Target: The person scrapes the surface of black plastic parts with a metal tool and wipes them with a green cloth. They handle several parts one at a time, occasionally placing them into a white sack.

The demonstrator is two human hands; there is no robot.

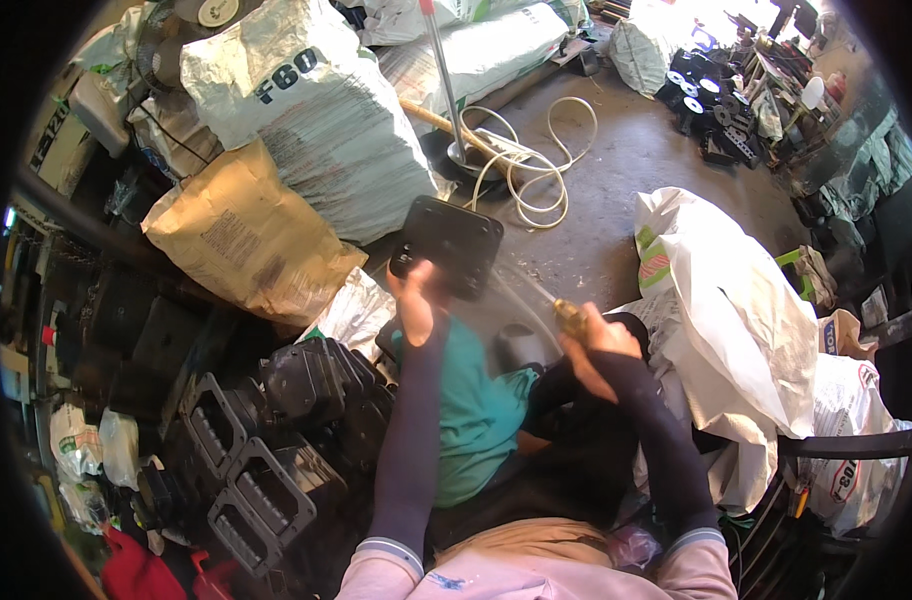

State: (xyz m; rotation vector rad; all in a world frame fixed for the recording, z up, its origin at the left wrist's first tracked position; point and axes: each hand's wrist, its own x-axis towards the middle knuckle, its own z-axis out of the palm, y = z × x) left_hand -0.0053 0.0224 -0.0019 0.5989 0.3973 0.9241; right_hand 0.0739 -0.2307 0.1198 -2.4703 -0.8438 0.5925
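In front of me my left hand [415,300] is closed on the lower left edge of a black plastic housing [452,240], rectangular with rounded corners. The housing is tilted, held above my lap. My right hand [604,345] grips a screwdriver [570,317] by its yellowish handle. Its thin shaft slants up and left toward the housing, smeared by motion, so I cannot tell whether the tip touches. Beneath my left hand a teal cloth [476,410] lies over my leg.
Black frame-like plastic parts [261,495] are piled at my left. A brown paper sack [256,235] and large white sacks [321,120] stand beyond. At my right is a crumpled white sack [731,300]. A pale cable [546,180] lies coiled on the floor.
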